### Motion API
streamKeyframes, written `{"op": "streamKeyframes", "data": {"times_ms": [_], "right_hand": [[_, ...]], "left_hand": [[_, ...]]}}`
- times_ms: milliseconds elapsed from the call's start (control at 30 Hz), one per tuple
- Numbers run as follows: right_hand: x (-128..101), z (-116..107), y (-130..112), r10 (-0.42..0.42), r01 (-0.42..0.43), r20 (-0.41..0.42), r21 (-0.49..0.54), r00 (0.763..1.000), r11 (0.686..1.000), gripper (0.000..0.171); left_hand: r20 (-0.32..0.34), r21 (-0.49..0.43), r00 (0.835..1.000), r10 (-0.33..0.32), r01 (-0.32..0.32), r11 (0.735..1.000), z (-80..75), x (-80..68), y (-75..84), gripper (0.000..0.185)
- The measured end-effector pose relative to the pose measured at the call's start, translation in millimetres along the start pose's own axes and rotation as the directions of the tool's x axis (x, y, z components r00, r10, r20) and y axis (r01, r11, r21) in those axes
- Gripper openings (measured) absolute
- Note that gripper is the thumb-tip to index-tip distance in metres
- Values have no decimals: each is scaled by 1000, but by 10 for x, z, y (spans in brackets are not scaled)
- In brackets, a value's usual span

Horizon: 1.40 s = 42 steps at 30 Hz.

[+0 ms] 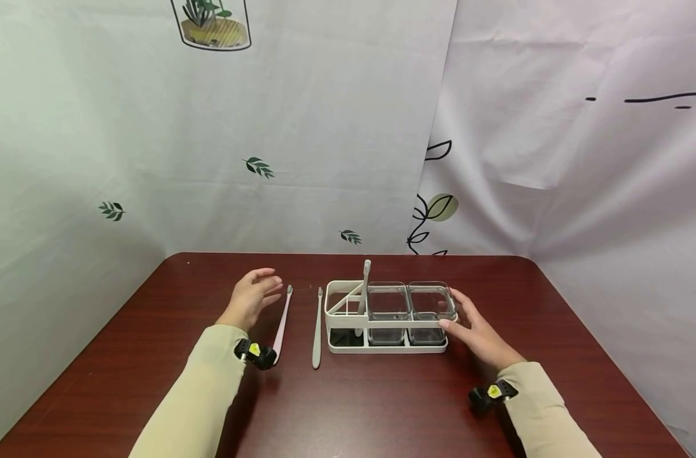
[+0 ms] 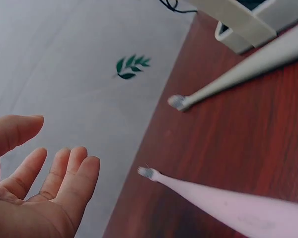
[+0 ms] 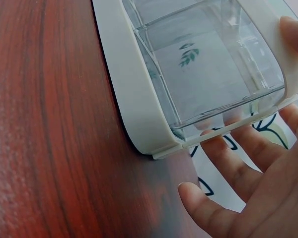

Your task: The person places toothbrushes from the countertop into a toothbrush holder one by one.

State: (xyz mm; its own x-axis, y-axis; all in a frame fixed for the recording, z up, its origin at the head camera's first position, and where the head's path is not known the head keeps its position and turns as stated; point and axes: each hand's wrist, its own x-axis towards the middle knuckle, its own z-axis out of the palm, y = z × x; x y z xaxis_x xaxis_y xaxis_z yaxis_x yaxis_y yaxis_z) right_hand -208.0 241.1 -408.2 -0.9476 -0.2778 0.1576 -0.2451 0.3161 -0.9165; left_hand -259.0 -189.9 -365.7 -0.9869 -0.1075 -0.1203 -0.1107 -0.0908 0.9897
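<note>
Toothbrushes are the matter in hand: a pink brush (image 1: 282,323) and a grey brush (image 1: 317,327) lie side by side on the table (image 1: 382,407), just left of a white rack (image 1: 348,318), their bristle ends pointing to the far edge, while a third brush (image 1: 364,289) already stands upright in the rack's left compartment. To the right of that compartment sit two clear cups (image 1: 410,304), side by side. Judging from this layout, the step looks like loading the loose brushes into the rack, with one in and two left on the table. The next move would call for the left hand (image 1: 252,300) to come down on the pink brush, the nearest one, pinch its handle and lift it, then tip it upright over the left compartment without knocking the standing brush. That hand hovers just left of the pink brush, fingers (image 2: 64,178) spread loosely and only slightly bent, thumb apart, holding and touching nothing. The right hand (image 1: 478,332) is at the rack's right end, its fingers (image 3: 248,158) nearly straight and lying against the end wall, thumb at the top rim, steadying the rack rather than gripping it.
</note>
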Motion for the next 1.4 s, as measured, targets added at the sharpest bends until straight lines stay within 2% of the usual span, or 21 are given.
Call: {"op": "streamKeyframes", "data": {"times_ms": [200,433,767,1033,1400], "right_hand": [[0,0,-3,4,-5,-7,-24,1000,1000,70],[-1,4,3,9,-10,-13,-50,1000,999,70],[1,1,8,18,-19,-17,-57,1000,998,71],[5,-4,7,21,-21,-14,-58,1000,998,71],[11,-3,13,-6,6,-11,-34,1000,999,69]], "left_hand": [[-20,133,999,-24,27,991,-24,67,-82,45],[-41,194,999,-31,39,980,-17,100,-172,45],[-41,344,999,-29,41,938,5,152,-268,41],[-39,388,999,-12,26,921,33,221,-329,45],[-55,459,998,5,21,888,88,239,-343,44]]}}
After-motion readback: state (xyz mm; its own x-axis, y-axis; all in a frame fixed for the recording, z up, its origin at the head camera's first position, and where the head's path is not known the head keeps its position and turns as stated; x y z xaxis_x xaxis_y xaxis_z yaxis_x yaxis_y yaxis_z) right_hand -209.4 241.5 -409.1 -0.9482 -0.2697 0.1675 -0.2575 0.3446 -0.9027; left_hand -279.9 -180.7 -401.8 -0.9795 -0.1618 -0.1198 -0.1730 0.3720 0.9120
